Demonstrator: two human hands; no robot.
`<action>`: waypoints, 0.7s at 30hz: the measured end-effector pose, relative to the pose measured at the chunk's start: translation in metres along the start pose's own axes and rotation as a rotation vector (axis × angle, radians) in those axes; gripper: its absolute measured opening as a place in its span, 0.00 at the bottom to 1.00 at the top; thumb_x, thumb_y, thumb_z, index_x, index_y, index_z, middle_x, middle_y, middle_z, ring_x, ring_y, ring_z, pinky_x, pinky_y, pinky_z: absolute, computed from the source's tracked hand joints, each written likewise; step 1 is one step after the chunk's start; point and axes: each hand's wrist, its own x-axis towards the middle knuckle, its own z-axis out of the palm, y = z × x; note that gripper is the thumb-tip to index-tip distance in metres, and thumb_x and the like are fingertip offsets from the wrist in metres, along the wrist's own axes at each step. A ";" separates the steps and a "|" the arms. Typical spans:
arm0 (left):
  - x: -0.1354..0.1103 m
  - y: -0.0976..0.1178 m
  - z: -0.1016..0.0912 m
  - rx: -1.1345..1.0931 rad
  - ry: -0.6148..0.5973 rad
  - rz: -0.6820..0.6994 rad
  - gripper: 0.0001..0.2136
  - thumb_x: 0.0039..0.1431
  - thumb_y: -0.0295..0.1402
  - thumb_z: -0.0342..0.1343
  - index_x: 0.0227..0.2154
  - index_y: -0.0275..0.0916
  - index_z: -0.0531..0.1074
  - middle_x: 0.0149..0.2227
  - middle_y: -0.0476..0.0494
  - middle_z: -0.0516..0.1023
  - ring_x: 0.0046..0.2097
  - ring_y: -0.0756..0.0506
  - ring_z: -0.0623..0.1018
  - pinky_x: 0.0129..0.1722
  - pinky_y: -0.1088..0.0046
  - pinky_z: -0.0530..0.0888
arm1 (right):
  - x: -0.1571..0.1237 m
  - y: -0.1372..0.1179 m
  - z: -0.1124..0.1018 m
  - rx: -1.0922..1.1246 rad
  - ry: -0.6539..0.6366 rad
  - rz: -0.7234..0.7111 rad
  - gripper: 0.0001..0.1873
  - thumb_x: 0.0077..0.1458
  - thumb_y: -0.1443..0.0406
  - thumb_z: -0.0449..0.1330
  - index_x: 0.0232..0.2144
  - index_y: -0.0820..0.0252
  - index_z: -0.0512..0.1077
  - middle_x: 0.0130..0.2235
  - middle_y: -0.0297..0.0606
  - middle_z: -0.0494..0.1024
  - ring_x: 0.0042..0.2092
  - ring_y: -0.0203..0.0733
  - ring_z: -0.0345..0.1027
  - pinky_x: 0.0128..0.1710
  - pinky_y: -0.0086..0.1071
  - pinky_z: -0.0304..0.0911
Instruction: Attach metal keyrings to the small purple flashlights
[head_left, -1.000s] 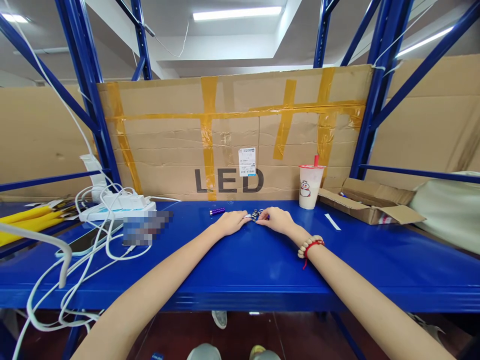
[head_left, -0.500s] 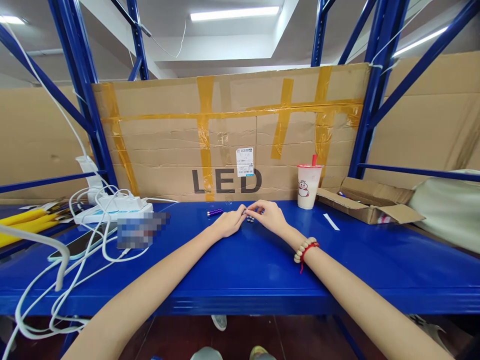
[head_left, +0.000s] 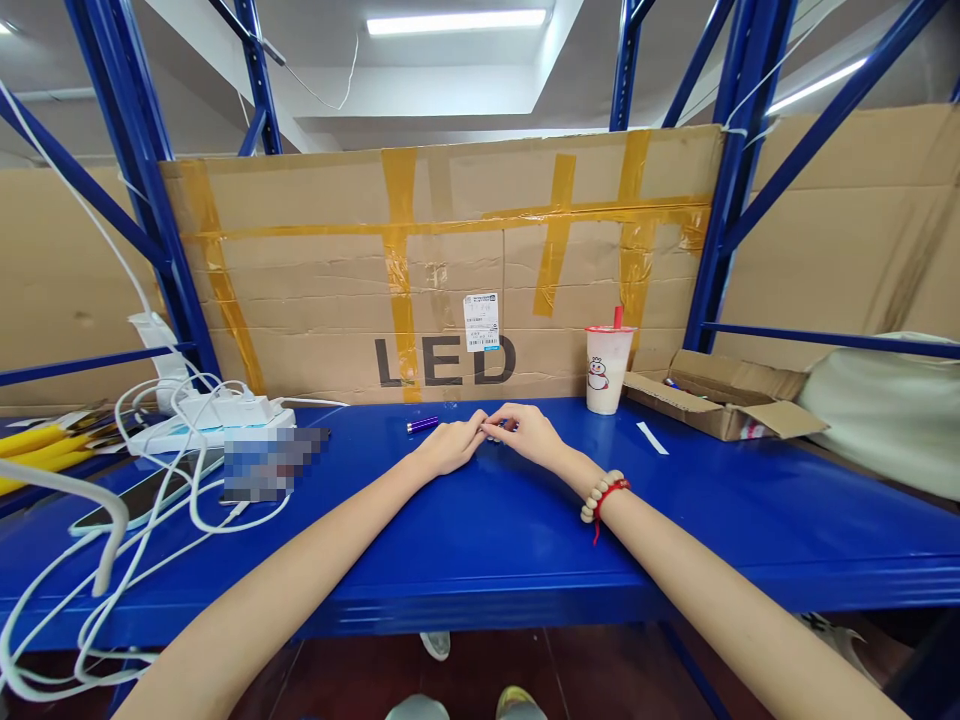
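Observation:
My left hand (head_left: 453, 446) and my right hand (head_left: 528, 434) meet fingertip to fingertip just above the blue tabletop. Both have their fingers pinched together. Whatever is between them is too small and too covered to name. Under my right fingers a few small shiny round pieces (head_left: 494, 440) lie on the table, mostly hidden by the hand. A short purple metal tube (head_left: 422, 425) lies just left of my left hand, touching neither hand.
A lidded drink cup (head_left: 608, 370) with a red straw stands behind my right hand. Right of it are a white strip (head_left: 652, 438) and an open cardboard box (head_left: 724, 400). Tangled white cables (head_left: 191, 480), a power strip (head_left: 210, 425) and a phone (head_left: 142, 495) occupy the left side.
The fingers of my right hand have closed in lower over the small round pieces, hiding more of them. Both hands stay together; the whole view has shifted slightly.

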 end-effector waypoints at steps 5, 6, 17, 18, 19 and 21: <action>0.000 0.001 0.000 0.018 -0.012 0.011 0.11 0.65 0.38 0.32 0.41 0.40 0.56 0.38 0.41 0.76 0.38 0.40 0.77 0.31 0.70 0.68 | 0.000 0.001 -0.001 -0.014 -0.007 0.029 0.12 0.51 0.57 0.56 0.28 0.57 0.75 0.33 0.34 0.76 0.31 0.33 0.67 0.29 0.26 0.57; 0.001 0.001 0.000 0.025 -0.014 0.012 0.12 0.64 0.38 0.32 0.41 0.40 0.56 0.38 0.41 0.76 0.38 0.41 0.77 0.31 0.70 0.68 | -0.001 0.001 -0.001 -0.020 -0.012 0.032 0.12 0.51 0.56 0.56 0.28 0.57 0.75 0.33 0.33 0.76 0.31 0.33 0.67 0.29 0.26 0.57; 0.003 -0.001 0.003 0.082 0.008 -0.094 0.12 0.64 0.40 0.33 0.41 0.40 0.57 0.36 0.42 0.76 0.38 0.41 0.77 0.33 0.70 0.69 | -0.003 -0.002 -0.010 -0.099 0.005 0.136 0.12 0.54 0.57 0.52 0.31 0.54 0.73 0.33 0.29 0.77 0.32 0.33 0.68 0.29 0.26 0.56; 0.002 -0.001 0.003 0.072 0.011 -0.100 0.12 0.64 0.40 0.33 0.42 0.40 0.56 0.36 0.42 0.76 0.38 0.41 0.77 0.33 0.70 0.69 | -0.003 -0.001 -0.010 -0.110 0.000 0.146 0.10 0.53 0.58 0.53 0.32 0.53 0.73 0.34 0.29 0.77 0.32 0.33 0.68 0.29 0.26 0.57; 0.002 -0.002 0.003 0.060 0.013 -0.101 0.12 0.64 0.40 0.33 0.42 0.41 0.55 0.37 0.42 0.76 0.38 0.42 0.77 0.33 0.71 0.69 | -0.003 0.001 -0.010 -0.124 -0.012 0.152 0.09 0.52 0.60 0.54 0.33 0.53 0.73 0.34 0.29 0.77 0.32 0.33 0.68 0.29 0.26 0.57; 0.002 -0.002 0.003 0.037 0.011 -0.092 0.12 0.64 0.40 0.32 0.43 0.41 0.55 0.37 0.42 0.76 0.38 0.42 0.77 0.32 0.71 0.69 | -0.003 0.004 -0.010 -0.158 -0.045 0.152 0.08 0.50 0.62 0.56 0.34 0.52 0.73 0.35 0.29 0.78 0.34 0.34 0.69 0.30 0.26 0.58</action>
